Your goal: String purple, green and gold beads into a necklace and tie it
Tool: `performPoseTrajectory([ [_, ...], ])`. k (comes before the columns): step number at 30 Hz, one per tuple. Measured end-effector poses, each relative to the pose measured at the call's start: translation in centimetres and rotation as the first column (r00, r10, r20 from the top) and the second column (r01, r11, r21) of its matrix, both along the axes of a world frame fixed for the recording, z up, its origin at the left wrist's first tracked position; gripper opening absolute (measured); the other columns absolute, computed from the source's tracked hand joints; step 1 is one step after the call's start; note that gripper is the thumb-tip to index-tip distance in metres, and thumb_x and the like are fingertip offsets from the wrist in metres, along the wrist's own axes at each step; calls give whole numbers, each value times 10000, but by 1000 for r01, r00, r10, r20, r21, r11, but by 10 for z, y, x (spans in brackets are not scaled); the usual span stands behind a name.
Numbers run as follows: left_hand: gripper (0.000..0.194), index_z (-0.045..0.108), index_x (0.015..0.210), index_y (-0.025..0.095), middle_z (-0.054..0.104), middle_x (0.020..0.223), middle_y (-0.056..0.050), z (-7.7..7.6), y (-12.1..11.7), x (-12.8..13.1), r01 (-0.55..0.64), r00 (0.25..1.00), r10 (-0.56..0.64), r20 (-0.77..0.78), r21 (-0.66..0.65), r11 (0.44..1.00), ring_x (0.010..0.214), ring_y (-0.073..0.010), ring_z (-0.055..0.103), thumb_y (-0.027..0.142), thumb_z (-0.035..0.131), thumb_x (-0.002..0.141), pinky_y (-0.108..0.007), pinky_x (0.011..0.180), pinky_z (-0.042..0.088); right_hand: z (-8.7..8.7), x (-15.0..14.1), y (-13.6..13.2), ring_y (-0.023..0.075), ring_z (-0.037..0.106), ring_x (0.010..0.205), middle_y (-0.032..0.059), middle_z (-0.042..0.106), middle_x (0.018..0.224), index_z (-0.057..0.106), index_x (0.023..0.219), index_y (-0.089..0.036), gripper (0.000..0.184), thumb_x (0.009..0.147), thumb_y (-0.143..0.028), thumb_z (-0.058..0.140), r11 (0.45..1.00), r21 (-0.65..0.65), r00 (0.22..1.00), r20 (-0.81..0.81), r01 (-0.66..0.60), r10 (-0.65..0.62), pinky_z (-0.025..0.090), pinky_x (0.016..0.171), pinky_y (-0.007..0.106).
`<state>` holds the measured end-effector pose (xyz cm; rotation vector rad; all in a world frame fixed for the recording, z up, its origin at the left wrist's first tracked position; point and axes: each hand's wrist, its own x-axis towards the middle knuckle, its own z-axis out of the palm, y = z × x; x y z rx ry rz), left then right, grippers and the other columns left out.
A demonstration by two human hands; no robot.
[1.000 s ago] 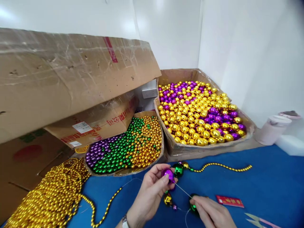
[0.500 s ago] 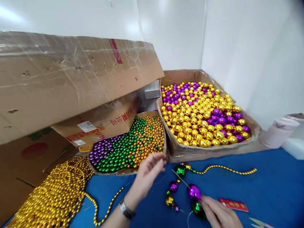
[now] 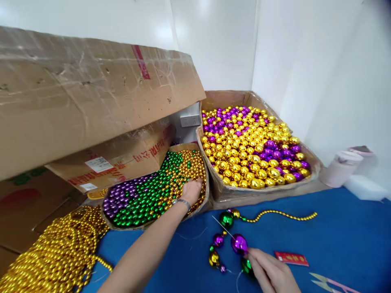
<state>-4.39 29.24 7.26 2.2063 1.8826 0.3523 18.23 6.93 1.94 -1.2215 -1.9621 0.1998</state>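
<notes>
While the right hand (image 3: 273,269) keeps a narrow pinch at the big purple ball (image 3: 239,243), with the needle (image 3: 220,224) sticking out past it, the left hand (image 3: 192,192) has moved farther out, down to the small gold beads (image 3: 195,165) in the nearer box (image 3: 208,197); I can't tell how wide its fingers are. Behind stands a bigger box (image 3: 232,195).

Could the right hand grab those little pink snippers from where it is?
Probably yes: the right hand is near the pink snippers, and nothing seems to stand between them. The red packet lies off to the side. But its fingers are busy with the big purple bead.
</notes>
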Motion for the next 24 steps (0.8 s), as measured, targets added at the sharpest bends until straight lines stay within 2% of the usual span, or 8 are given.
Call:
performPoseTrajectory([
  [5, 277, 569, 1103, 138, 587, 1128, -90, 12, -6, -4, -32, 983, 34, 181, -12, 999, 1013, -235, 574, 279, 574, 865, -461, 861, 474, -6, -2, -3, 166, 706, 794, 74, 721, 879, 632, 953, -196, 284, 967, -277, 360, 1000, -15, 1000, -1, -8, 8, 549, 705, 177],
  [9, 277, 550, 1094, 124, 623, 1063, -125, 31, -39, -17, -19, 874, 24, 485, -15, 1000, 986, -242, 608, 239, 575, 843, -419, 863, 481, -3, 3, -6, 179, 705, 812, 81, 720, 906, 622, 928, -196, 280, 964, -261, 352, 1000, 2, 999, 21, 27, -27, 553, 703, 199],
  [13, 298, 531, 1122, 125, 651, 1062, -141, 41, -93, -21, 74, 665, 0, 747, -67, 995, 905, -217, 662, 297, 485, 883, -357, 792, 529, 3, 0, -6, 172, 701, 796, 84, 714, 908, 612, 950, -193, 249, 955, -244, 369, 1000, -15, 1000, -23, -6, 6, 549, 698, 199],
  [14, 289, 553, 1097, 124, 664, 1030, -134, 41, -106, -20, 101, 583, 18, 812, -94, 990, 894, -216, 666, 300, 507, 872, -353, 788, 532, 4, -2, -5, 168, 699, 781, 82, 711, 895, 612, 953, -193, 242, 952, -240, 375, 1000, -20, 999, -37, -20, 19, 547, 694, 198],
  [16, 240, 611, 1022, 130, 681, 971, -107, 40, -127, -16, 170, 329, 108, 938, -172, 970, 867, -201, 668, 268, 592, 827, -332, 787, 528, 7, -6, -5, 164, 692, 750, 80, 702, 862, 611, 954, -190, 237, 949, -233, 378, 999, -33, 998, -48, -39, 38, 545, 681, 202],
  [18, 199, 657, 966, 139, 687, 950, -79, 39, -140, -12, 262, 53, 227, 973, -233, 937, 827, -168, 663, 209, 663, 780, -289, 772, 521, 8, -8, -5, 168, 685, 737, 71, 686, 796, 609, 961, -188, 240, 949, -227, 373, 997, -56, 998, -40, -50, 48, 544, 673, 212],
  [19, 191, 672, 954, 138, 689, 948, -74, 39, -143, -11, 300, -34, 272, 962, -249, 921, 810, -154, 659, 183, 679, 769, -270, 761, 518, 8, -9, -6, 170, 682, 734, 63, 672, 757, 608, 963, -187, 243, 950, -225, 368, 996, -66, 998, -34, -52, 50, 543, 674, 218],
  [24, 182, 683, 983, 111, 695, 951, -99, 38, -149, -7, 366, -112, 341, 933, -280, 887, 792, -140, 646, 154, 643, 810, -244, 727, 513, 6, -6, -8, 174, 674, 732, 42, 629, 695, 606, 971, -186, 236, 945, -214, 373, 996, -73, 998, -13, -57, 56, 540, 694, 236],
])
